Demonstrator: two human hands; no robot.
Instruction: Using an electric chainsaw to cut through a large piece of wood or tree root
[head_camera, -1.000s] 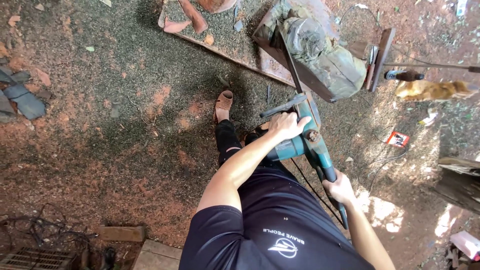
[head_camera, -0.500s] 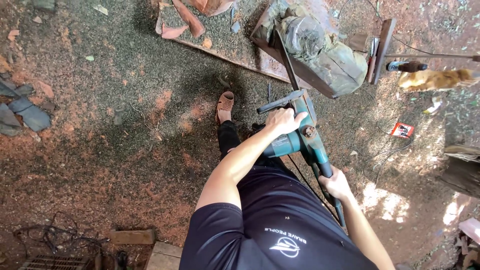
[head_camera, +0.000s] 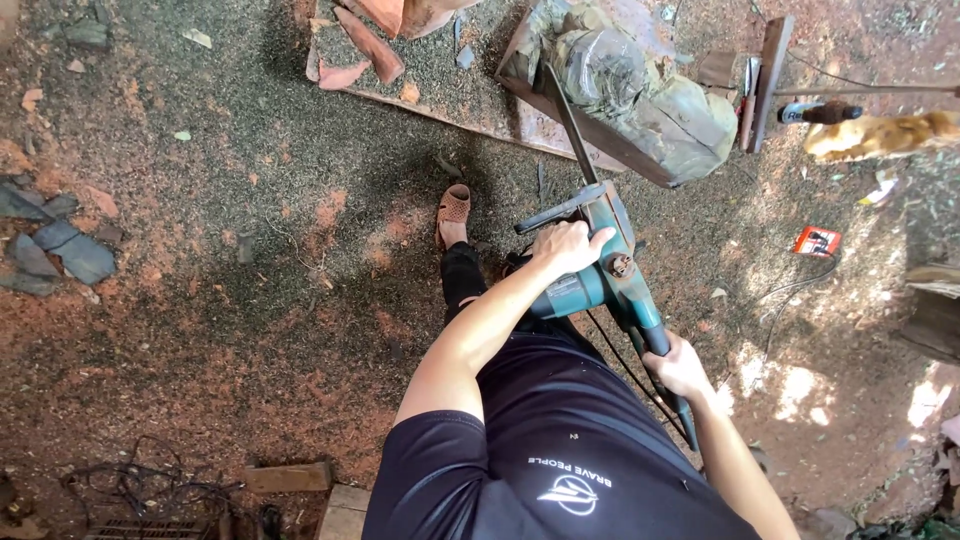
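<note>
Teal plastic housing and a thin dark guide bar make up the electric chainsaw (head_camera: 600, 265), its bar tip against the rough, knobbly grey-green wood block (head_camera: 640, 95) at twelve o'clock. The left hand (head_camera: 566, 245) is clamped over the front handle, the right hand (head_camera: 680, 365) around the rear grip. Reddish sawdust covers the ground (head_camera: 200, 300). Since the earlier frame the saw has barely shifted.

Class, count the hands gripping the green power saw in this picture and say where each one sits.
2. The left hand grips the front handle on top of the green power saw; the right hand holds the rear handle, nearer the body. No other hands show.
</note>
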